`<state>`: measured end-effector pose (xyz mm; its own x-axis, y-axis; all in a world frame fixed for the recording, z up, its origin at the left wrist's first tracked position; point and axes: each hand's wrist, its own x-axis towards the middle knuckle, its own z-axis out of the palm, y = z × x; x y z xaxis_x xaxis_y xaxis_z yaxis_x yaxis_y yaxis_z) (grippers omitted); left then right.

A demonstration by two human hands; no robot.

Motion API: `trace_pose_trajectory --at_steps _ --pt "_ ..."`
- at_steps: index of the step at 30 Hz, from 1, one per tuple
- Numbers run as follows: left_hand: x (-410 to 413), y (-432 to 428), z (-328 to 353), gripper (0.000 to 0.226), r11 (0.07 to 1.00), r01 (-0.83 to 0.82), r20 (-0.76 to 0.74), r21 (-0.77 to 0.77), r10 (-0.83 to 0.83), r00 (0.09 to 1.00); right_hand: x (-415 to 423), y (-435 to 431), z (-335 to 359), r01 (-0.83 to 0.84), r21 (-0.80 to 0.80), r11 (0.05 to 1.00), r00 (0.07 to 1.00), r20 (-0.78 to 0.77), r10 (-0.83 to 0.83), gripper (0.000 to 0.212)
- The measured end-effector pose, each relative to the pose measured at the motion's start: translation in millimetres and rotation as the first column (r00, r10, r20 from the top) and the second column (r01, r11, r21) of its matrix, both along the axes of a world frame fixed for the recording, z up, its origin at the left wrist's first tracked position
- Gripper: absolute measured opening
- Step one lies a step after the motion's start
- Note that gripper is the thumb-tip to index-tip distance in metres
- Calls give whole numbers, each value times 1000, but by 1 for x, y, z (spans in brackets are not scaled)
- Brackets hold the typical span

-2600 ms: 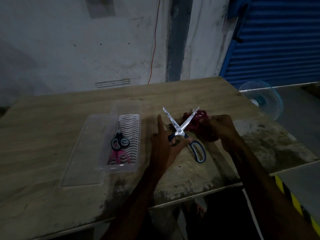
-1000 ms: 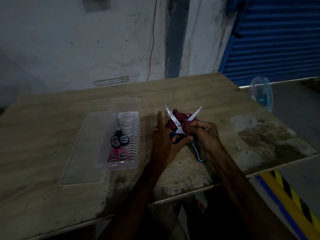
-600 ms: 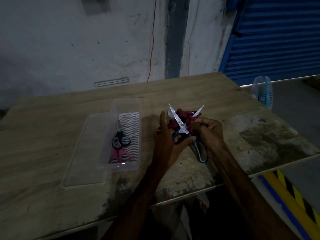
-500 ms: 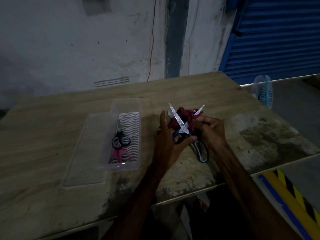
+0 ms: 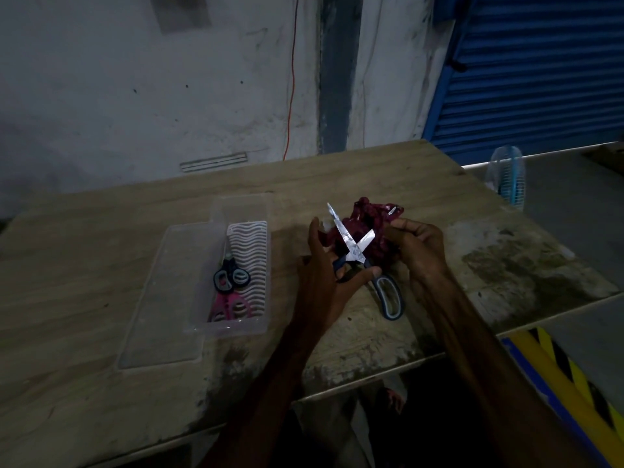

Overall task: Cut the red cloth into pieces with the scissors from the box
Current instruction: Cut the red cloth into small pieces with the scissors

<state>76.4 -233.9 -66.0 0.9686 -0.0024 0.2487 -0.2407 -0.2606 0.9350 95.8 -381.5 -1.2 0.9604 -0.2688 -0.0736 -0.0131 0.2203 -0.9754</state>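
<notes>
The red cloth (image 5: 374, 231) is a soft, light, crumpled bunch over the worn wooden table (image 5: 101, 265), at 3 o'clock from the clear plastic box (image 5: 236, 327). I judge it will sag and slip off the blades unless it is pulled tight near the cut. The right hand (image 5: 418, 251) pinches its 4 o'clock edge, and the left hand (image 5: 324, 275) grips one dark handle of the steel scissors (image 5: 354, 251), their blades wide apart.
</notes>
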Motion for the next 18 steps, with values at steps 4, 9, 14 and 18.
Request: trace_pose_trajectory --at_steps 4,9,14,18 --pt "1 2 -1 124 1000 19 12 4 -19 1000 -1 -1 4 7 30 1000 1000 -21 -6 23" --pt "1 1 0 123 1000 17 2 7 -17 1000 -1 -3 10 10 22 1000 1000 -6 -10 18" --pt "-2 -2 4 122 1000 12 12 -11 -11 1000 1 -6 14 30 -24 999 1000 -7 -30 18" --pt "0 -2 2 122 1000 25 13 -12 -25 1000 0 -6 13 29 29 999 999 -16 -29 22"
